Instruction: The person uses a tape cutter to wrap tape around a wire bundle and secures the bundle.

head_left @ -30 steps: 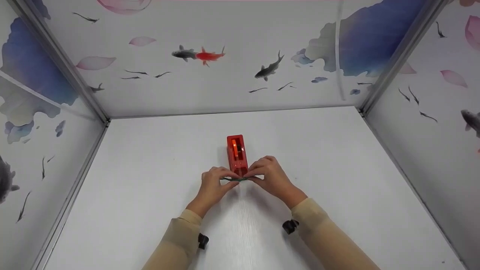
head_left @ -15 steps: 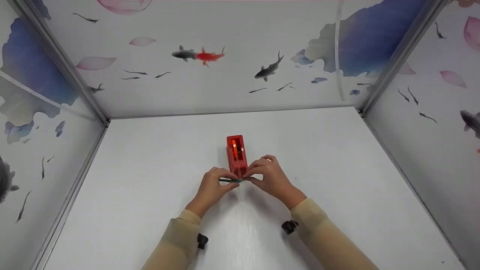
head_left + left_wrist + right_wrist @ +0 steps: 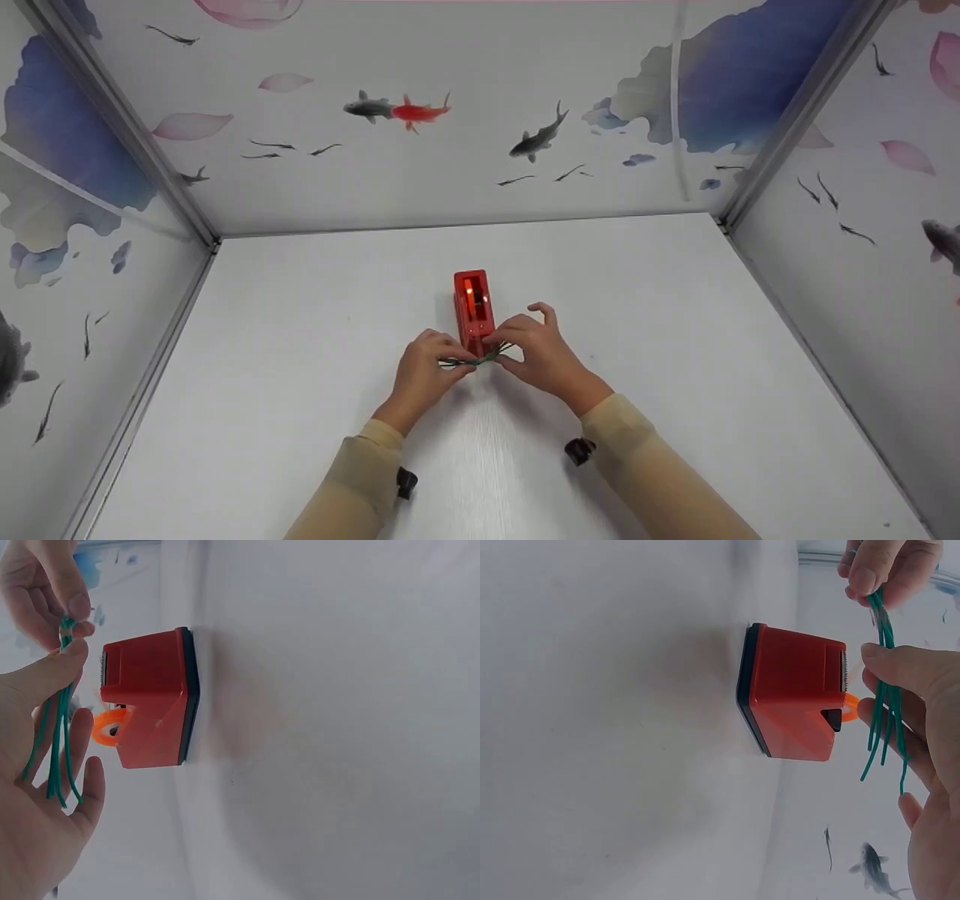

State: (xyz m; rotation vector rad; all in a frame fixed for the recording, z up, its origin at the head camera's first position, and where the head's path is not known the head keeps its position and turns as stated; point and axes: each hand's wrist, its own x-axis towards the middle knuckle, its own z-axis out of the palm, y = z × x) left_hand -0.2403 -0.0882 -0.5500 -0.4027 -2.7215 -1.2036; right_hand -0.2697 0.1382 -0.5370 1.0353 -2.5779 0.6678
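Note:
A bundle of thin green wire-like strands point(image 3: 484, 360) is held between both hands just in front of a red tape dispenser point(image 3: 477, 330). My left hand point(image 3: 426, 375) pinches one end between thumb and fingertips; in the left wrist view loose strands point(image 3: 56, 750) trail across its palm. My right hand point(image 3: 551, 356) pinches the other end, its remaining fingers spread. Strand ends point(image 3: 885, 727) fan out below its thumb in the right wrist view. Between the two pinches, a pale shiny patch that looks like clear tape shows on the bundle. An orange roll core point(image 3: 110, 727) sits in the dispenser.
The dispenser stands on a white tabletop point(image 3: 300, 315). White panels point(image 3: 465, 180) printed with fish and petals enclose the back and both sides. A small black device point(image 3: 580, 451) is strapped under each sleeve.
The right hand's fingers have lifted and spread, one finger now raised, and green strands show between its thumb and fingers. The left hand has barely shifted. The tape dispenser stays put.

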